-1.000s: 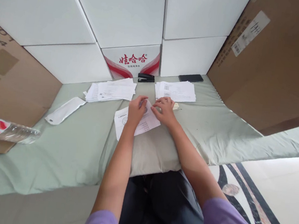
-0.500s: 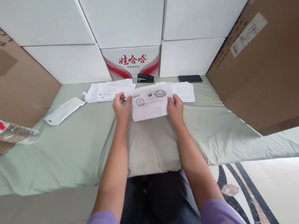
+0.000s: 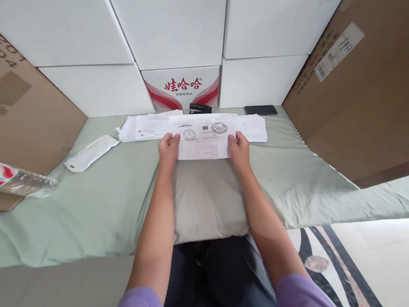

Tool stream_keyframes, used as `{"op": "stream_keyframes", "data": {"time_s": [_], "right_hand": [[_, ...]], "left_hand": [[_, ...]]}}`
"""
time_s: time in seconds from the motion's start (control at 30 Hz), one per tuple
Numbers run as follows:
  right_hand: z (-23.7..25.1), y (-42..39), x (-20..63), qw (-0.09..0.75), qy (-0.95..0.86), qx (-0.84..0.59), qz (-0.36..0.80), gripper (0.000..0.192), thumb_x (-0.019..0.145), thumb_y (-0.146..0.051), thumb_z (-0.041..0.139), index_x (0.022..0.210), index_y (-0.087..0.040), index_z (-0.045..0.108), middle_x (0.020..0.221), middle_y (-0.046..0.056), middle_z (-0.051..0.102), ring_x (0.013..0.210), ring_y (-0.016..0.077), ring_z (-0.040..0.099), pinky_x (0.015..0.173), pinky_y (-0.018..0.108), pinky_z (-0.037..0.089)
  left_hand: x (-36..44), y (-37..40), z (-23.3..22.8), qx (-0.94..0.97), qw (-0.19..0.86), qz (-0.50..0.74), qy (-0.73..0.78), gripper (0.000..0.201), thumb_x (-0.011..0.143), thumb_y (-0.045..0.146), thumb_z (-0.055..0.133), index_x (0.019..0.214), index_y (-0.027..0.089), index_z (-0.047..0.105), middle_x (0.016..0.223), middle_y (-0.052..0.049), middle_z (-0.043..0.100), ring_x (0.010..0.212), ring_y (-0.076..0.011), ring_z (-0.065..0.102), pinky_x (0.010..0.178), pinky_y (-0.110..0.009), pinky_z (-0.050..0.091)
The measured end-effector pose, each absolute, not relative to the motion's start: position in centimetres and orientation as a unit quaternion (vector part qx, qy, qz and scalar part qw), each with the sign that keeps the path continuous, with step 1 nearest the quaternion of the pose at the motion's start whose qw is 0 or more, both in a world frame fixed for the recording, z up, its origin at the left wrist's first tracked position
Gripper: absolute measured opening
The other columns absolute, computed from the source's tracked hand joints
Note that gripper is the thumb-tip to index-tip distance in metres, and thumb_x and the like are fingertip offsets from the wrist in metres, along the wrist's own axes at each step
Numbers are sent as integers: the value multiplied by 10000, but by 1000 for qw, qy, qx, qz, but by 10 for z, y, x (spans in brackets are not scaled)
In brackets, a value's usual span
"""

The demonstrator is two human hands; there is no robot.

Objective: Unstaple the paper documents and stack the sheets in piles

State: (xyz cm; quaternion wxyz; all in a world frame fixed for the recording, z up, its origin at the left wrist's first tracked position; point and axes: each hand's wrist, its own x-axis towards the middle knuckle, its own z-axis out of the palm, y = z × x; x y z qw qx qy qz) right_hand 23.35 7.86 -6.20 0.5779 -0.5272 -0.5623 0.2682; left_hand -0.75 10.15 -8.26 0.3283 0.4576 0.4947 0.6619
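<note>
Matt printed paper sheet [image 3: 206, 141], soft matt green cloth [image 3: 110, 202], rough brown cardboard [image 3: 375, 84], probably clear plastic bottle [image 3: 9, 179].

Storage room or stockroom, stacked white cartons [image 3: 175, 22], brown cardboard boxes [image 3: 381, 95], cloth-covered makeshift bench [image 3: 110, 202]

One head-worn camera looks forward and down, close over the arms, toward stacked boxes [image 3: 189, 23] filling the frame's top.

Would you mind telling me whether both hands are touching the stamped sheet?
Touching. The head view shows the left hand gripping the left edge of the stamped sheet and the right hand gripping its right edge, thumbs on the paper.
</note>
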Motion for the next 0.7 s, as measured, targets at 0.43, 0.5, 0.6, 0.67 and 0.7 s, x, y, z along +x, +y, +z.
{"op": "stream_keyframes", "data": {"time_s": [0.43,0.5,0.6,0.67,0.7], "right_hand": [[-58,70,227,531,-555,-411,491,368,806,-526,691,1013,-225,650,853,42,734,722,215,704,623,341,557],[-57,68,225,500,-550,-405,533,362,791,-501,722,1010,-224,640,804,29,731,557,183,673,470,291,492],[-57,66,223,478,-548,-385,568,354,784,-467,745,1005,-214,634,852,42,756,493,162,666,408,261,466],[-56,64,220,477,-539,-371,587,363,793,-475,736,1018,-208,636,896,62,771,495,160,671,407,256,480],[-56,63,217,481,-531,-365,594,380,794,-486,733,1035,-209,638,926,72,775,500,158,673,407,255,485]], "left_hand": [[-16,108,-88,449,212,698,516,547,893,598,599,654,227,276,626,69,217,591,-96,236,544,-224,247],[-18,110,-90,441,189,699,531,518,913,590,566,661,225,299,629,71,249,610,-99,257,577,-224,274],[-24,111,-92,421,156,695,562,501,928,580,535,657,227,305,632,69,272,627,-107,279,596,-229,282],[-26,111,-92,403,157,697,572,510,928,584,526,660,232,273,642,67,255,636,-111,285,592,-232,274],[-27,112,-93,401,180,694,570,511,932,590,512,667,235,257,650,65,248,640,-113,290,590,-232,270]]}}
